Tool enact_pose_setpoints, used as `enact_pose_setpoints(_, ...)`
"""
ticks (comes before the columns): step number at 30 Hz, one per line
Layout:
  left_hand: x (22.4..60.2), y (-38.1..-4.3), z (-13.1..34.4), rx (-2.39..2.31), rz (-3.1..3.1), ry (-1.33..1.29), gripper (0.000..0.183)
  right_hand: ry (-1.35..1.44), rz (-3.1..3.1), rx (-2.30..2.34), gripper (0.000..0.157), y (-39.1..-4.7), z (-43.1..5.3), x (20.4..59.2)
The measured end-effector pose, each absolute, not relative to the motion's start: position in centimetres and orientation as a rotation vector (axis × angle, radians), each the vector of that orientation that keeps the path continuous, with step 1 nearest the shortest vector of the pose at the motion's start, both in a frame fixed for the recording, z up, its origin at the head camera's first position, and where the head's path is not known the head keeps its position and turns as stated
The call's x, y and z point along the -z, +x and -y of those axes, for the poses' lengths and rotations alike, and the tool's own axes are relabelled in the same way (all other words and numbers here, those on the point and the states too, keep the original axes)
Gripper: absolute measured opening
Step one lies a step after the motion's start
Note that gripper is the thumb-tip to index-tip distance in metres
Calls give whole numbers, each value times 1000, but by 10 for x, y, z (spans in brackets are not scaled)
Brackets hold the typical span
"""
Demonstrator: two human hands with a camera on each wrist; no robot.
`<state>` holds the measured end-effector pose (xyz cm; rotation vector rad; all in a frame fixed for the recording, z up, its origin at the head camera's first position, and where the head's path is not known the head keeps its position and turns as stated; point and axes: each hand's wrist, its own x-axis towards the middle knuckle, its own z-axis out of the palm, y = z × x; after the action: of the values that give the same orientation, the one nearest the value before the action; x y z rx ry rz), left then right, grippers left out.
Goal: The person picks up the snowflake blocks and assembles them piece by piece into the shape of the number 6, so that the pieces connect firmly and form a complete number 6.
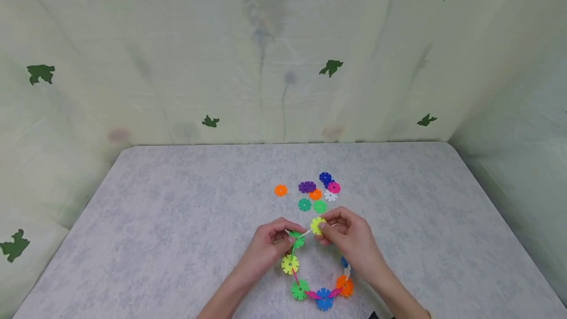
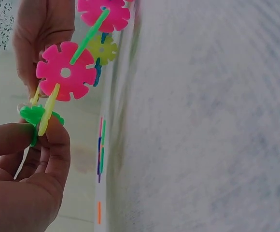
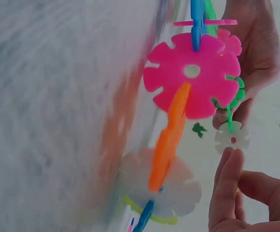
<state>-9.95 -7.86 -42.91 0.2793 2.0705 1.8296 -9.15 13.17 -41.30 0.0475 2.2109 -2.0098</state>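
Two pinches lol: left hand point(image 1: 268, 245) on green disc point(image 1: 299, 241), right hand point(image 1: 354, 238) on yellow disc point(image 1: 316, 226), edge-on white disc point(image 1: 305, 233) slanted up toward yellow.

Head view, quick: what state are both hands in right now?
Left hand: closed, pinching a green notched disc between thumb and fingers.
Right hand: closed, pinching a yellow notched disc.

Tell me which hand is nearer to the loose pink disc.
Right. The right hand is on the person's side of the loose pink disc; the left hand is farther off, to its left.
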Motion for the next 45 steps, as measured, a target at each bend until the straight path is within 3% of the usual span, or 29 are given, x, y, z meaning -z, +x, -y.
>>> enact_pose_setpoints(13, 427, -96, 82, -1752, -2195, 472, 32, -112, -2172, 1922, 11, -92, -134, 414)
enact_pose_setpoints(19, 426, -95, 80, -1758, -2116, 438, 34, -130, -2120, 1956, 15, -92, -134, 415)
enact_pose_setpoints(24, 427, -95, 77, -1752, -2037, 369, 18, -210, -2068, 1942, 20, -90, -136, 414)
enact_pose_setpoints(29, 429, -96, 75, -1737, -2116, 379, 17, -348, -2074, 1846, 25, -92, -142, 415)
enact_pose_setpoints(34, 429, -99, 76, -1778, -2191, 334, 12, -331, -2194, 1738, 30, -118, -161, 417)
enact_pose_setpoints(41, 430, -100, 79, -1826, -2095, 262, 19, -458, -2597, 1461, 25, -183, -185, 427)
enact_pose_setpoints(45, 431, -100, 77, -1842, -2053, 260, 22, -435, -2737, 1228, 29, -215, -186, 430)
